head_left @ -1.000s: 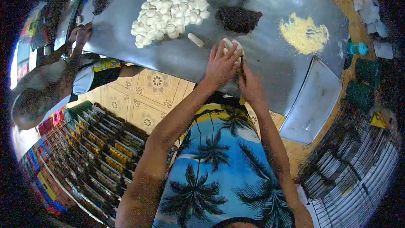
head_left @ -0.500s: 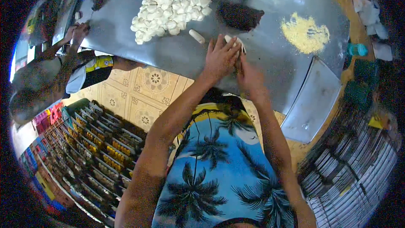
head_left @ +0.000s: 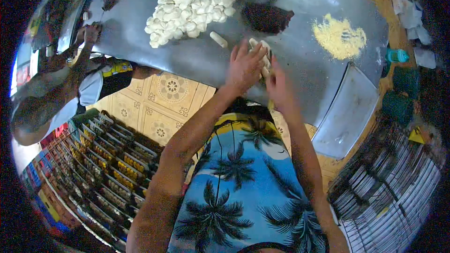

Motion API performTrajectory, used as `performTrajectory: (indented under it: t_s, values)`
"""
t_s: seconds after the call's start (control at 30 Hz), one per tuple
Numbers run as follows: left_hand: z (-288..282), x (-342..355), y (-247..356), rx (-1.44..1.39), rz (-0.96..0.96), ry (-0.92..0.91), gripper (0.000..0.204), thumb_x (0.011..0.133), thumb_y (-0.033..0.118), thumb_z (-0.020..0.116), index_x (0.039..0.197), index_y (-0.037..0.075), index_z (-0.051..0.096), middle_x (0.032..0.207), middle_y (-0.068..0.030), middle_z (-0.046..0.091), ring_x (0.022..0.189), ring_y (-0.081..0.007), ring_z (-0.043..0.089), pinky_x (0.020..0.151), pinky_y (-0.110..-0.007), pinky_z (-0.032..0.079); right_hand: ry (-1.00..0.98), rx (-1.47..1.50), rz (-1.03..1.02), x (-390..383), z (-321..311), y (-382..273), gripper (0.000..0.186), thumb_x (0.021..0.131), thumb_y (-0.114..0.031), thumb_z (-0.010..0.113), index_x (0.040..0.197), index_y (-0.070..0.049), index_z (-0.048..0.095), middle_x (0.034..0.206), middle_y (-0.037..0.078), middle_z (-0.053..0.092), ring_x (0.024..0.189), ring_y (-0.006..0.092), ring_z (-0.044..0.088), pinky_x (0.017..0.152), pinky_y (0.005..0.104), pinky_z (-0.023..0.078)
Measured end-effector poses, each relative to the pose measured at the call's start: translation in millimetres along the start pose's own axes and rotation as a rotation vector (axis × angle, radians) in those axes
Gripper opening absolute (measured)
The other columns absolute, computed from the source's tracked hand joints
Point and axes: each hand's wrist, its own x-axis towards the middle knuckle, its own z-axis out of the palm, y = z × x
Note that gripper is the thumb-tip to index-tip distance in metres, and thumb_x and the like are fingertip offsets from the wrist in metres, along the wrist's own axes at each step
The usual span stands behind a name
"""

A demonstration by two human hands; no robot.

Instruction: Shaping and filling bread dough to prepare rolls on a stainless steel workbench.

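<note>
A pale dough roll (head_left: 266, 48) lies on the metal table, partly hidden by fingers. My left hand (head_left: 244, 65) rests over the roll with its fingertips curled onto it. Close beside it, my right hand (head_left: 280, 86) is closed and smeared by motion. A thin dark edge shows above its fingers and a yellowish end below, so it appears to hold a narrow tool that I cannot make out. Another short dough roll (head_left: 218, 39) lies apart, left of my hands. Beyond it is a large heap of flattened white dough pieces (head_left: 192, 7).
A dark brown mass (head_left: 267, 18) sits just past my hands, and yellowish crumbly powder (head_left: 338, 36) is spread at the right. A metal tray (head_left: 347, 112) stands at the table's right edge. At left, a co-worker's hand (head_left: 91, 33) is over the table. Racks (head_left: 108, 159) stand behind.
My right hand has shifted slightly, and more of the dough roll shows between my hands. My left hand stays nearly in place. The co-worker at left has leaned and moved an arm.
</note>
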Motion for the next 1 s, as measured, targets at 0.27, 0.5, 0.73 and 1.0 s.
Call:
performTrajectory:
  t_s: [0.27,0.5,0.73,1.0]
  values:
    - [-1,-3,-2,0.051,-0.009,-0.005,0.047,0.1,0.033,0.059,0.147,0.025,0.057,0.162,-0.0005,0.045,0.148,-0.046,0.036,0.118,-0.067,0.028,-0.075,0.0,0.01,9,33,23,0.06,0.098,-0.021,0.06,0.154,-0.007,0.045,0.107,0.031,0.068,0.09,0.0496,0.067,0.079,0.0556,0.053]
    - [-1,-19,4,0.075,0.007,0.032,0.05,0.1,0.032,0.06,0.15,0.023,0.056,0.163,-0.0028,0.044,0.147,-0.048,0.036,0.118,-0.067,0.027,-0.029,-0.143,-0.116,-36,13,8,0.064,0.094,-0.02,0.061,0.155,-0.01,0.044,0.102,0.028,0.07,0.089,0.0493,0.069,0.078,0.0564,0.054]
    - [-4,-3,-19,0.001,-0.038,0.103,0.049,0.1,0.034,0.061,0.147,0.022,0.059,0.159,-0.0048,0.05,0.146,-0.0481,0.04,0.12,-0.062,0.028,0.162,0.058,-0.197,23,21,-8,0.065,0.094,-0.019,0.063,0.156,-0.011,0.043,0.103,0.03,0.069,0.09,0.0498,0.068,0.078,0.0567,0.054]
    - [-10,-24,-16,0.088,0.07,0.018,0.044,0.098,0.035,0.065,0.14,0.022,0.065,0.157,-0.0031,0.053,0.145,-0.0462,0.042,0.119,-0.059,0.033,0.068,0.004,-0.081,9,56,18,0.067,0.094,-0.02,0.062,0.158,-0.013,0.041,0.099,0.03,0.069,0.086,0.05,0.068,0.076,0.058,0.053]
